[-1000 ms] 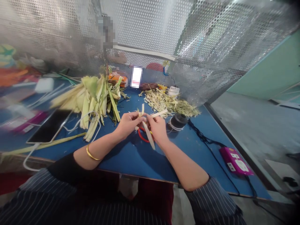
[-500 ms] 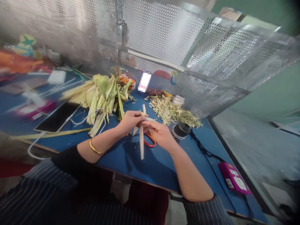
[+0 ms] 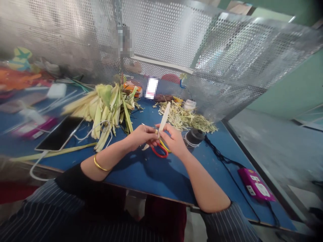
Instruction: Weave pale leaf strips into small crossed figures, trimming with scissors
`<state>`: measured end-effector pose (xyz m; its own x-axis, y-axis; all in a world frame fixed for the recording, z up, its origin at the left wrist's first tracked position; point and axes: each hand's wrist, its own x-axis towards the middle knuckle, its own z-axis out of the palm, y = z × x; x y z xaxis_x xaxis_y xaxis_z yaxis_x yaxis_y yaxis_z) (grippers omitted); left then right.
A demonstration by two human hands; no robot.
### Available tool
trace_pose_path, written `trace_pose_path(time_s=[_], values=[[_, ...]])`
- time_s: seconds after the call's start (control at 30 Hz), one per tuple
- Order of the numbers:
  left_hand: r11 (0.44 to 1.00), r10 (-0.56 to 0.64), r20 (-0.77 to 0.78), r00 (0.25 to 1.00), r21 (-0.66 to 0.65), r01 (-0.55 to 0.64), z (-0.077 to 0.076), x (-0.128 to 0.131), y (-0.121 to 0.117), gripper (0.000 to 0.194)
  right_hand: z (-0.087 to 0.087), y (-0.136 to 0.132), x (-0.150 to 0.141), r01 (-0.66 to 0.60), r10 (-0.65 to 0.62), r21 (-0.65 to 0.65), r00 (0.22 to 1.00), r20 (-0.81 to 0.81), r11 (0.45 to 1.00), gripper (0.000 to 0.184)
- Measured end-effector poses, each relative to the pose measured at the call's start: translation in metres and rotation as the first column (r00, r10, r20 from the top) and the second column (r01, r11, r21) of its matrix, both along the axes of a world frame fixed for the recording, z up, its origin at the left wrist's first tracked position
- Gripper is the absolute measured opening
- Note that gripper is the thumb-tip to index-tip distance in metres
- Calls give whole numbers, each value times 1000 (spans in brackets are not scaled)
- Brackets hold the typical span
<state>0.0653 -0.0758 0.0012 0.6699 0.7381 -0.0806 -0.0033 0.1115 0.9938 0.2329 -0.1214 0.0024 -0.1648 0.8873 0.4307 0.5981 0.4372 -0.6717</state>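
My left hand point(image 3: 144, 137) is closed in a pinch on pale corn husk, most of it hidden by the fingers; a short end pokes out beneath. Right beside it, my right hand point(image 3: 172, 138) pinches a flat whitish corn husk strip point(image 3: 165, 116) that points up and away from me. The two hands meet at the fingertips. Under them on the blue table lie scissors point(image 3: 159, 156) with red and yellow handles, their blades mostly covered. A large heap of corn husks point(image 3: 98, 104) spreads beyond my left hand.
Cut husk scraps point(image 3: 191, 119) are piled past my right hand, near a black spool point(image 3: 194, 136). A phone point(image 3: 60, 133) with a white cable lies at left. A purple packet point(image 3: 256, 185) and black cord sit at right. A perforated metal screen point(image 3: 166, 37) closes off the back.
The husk strip that hung down below my fingers now points upward in my right hand. More of the scissors' handles shows. The view has shifted slightly.
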Motion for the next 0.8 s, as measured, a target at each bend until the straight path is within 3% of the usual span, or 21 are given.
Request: trace_pose_path(time_s=[0.07, 0.17, 0.27, 0.43, 0.6, 0.8], values=[[999, -46, -11, 999, -17, 46, 1, -1, 0, 14, 0, 1, 1, 49, -44, -61, 996, 80, 997, 13], [996, -75, -9, 997, -45, 75, 3, -2, 0, 12, 0, 1, 2, 140, -138, 4, 966, 218, 990, 15], [997, -77, -4, 997, -12, 77, 3, -1, -1, 12, 1, -1, 0, 153, -158, 42, 961, 227, 987, 14], [985, 19, -81, 997, 170, -5, -2, 2, -2, 12, 0, -4, -3, 220, -223, 34, 964, 142, 975, 16], [891, 160, -152, 975, 449, -76, -10, 5, 0, 18, -8, 3, -2, 256, -261, -90, 964, -48, 963, 21], [840, 201, -104, 974, 530, -117, -10, 5, -1, 32, -12, 8, -3, 155, -227, -247, 926, -300, 957, 26]])
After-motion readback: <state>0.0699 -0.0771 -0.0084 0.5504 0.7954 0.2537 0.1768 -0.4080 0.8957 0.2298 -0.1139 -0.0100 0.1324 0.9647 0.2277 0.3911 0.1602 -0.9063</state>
